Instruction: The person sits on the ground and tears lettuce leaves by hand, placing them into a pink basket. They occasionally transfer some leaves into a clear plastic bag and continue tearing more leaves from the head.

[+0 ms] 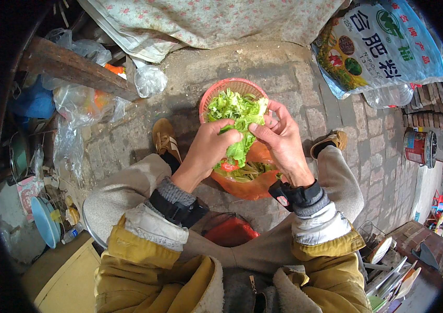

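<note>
Between my two hands is a green lettuce leaf [243, 145], pinched by thumb and fingers on both sides. My left hand [215, 146] grips its left part, and my right hand [278, 131] holds the right part near the pale stem. Behind the leaf stands a round red plastic basket [232, 83] with torn lettuce pieces [231, 105] in it. Closer to me, below my hands, an orange plastic bag [247, 189] lies open on the ground with greens and stalks [251, 173] inside. The hands cover part of the basket and bag.
Brick paving [295, 86] surrounds my feet. A floral cloth [213, 23] hangs ahead. A large fertilizer sack [381, 51] stands at upper right, a paint bucket [419, 148] below it. Left are a wooden beam [80, 68], plastic bags [75, 103] and a blue basin [45, 222]. A red bag [231, 231] lies between my legs.
</note>
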`<action>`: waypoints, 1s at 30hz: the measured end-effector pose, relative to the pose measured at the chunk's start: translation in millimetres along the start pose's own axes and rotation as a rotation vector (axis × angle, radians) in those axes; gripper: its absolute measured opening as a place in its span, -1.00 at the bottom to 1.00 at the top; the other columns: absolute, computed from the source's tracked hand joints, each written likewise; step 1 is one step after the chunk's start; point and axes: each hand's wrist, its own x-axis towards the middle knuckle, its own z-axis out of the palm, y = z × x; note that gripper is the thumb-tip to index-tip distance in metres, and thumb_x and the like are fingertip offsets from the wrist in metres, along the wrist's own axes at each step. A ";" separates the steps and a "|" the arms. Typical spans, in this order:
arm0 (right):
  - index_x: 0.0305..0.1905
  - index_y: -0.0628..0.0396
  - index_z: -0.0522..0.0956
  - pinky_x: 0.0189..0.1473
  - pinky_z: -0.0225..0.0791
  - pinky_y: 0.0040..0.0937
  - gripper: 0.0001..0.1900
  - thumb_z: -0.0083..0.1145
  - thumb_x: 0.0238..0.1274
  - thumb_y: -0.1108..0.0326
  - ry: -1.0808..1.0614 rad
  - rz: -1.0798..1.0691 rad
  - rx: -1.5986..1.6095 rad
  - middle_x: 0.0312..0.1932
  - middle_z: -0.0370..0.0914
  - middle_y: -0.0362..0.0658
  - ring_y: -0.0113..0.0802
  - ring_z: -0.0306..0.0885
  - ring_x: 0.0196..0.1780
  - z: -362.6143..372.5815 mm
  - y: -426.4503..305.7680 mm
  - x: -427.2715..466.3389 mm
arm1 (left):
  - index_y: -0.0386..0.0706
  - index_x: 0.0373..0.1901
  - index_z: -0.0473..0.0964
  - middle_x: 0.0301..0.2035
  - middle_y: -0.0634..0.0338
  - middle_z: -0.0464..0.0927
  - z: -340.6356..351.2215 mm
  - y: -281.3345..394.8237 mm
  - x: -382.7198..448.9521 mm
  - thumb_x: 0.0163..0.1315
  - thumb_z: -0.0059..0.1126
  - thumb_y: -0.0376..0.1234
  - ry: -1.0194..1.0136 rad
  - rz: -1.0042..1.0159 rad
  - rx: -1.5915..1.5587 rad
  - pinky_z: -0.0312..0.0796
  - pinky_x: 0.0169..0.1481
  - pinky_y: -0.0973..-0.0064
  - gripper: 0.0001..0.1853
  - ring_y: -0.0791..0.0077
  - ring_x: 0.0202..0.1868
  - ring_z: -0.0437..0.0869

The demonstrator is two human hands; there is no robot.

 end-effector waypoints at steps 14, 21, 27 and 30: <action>0.13 0.23 0.31 -0.20 0.48 -0.55 -0.55 0.22 0.15 0.53 0.086 0.088 0.137 -0.20 0.62 -0.14 -0.48 0.59 -0.21 -9.7 3.2 2.1 | -0.22 -0.24 0.50 -0.44 0.38 0.48 3.5 12.0 -5.6 0.21 0.02 -0.36 -0.061 -0.114 -0.212 0.26 -0.52 0.74 -0.84 0.74 -0.53 0.42; 0.18 0.21 0.30 -0.19 0.49 -0.49 -0.49 0.21 0.12 0.58 0.070 0.041 0.183 -0.18 0.62 -0.12 -0.46 0.59 -0.17 -3.7 6.6 1.7 | -0.21 -0.16 0.49 -0.40 0.40 0.47 3.0 12.7 -5.9 0.21 0.10 -0.36 -0.201 -0.219 -0.224 0.21 -0.52 0.75 -0.81 0.80 -0.55 0.34; 0.05 0.16 0.36 -0.20 0.48 -0.49 -0.60 0.19 0.11 0.60 0.039 0.042 0.233 -0.29 0.61 -0.15 -0.46 0.57 -0.25 -8.6 4.8 -0.8 | -0.25 -0.06 0.48 -0.45 0.38 0.48 -0.1 8.0 -4.9 0.19 0.15 -0.37 -0.093 -0.145 -0.211 0.16 -0.51 0.75 -0.71 0.80 -0.60 0.28; -0.04 0.14 0.37 -0.24 0.47 -0.51 -0.66 0.18 0.09 0.60 0.041 0.051 0.237 -0.34 0.59 -0.17 -0.47 0.54 -0.33 -13.1 6.0 2.3 | -0.29 -0.01 0.46 -0.46 0.37 0.49 -0.4 6.7 -3.6 0.17 0.17 -0.38 -0.049 -0.137 -0.201 0.15 -0.51 0.74 -0.65 0.80 -0.60 0.28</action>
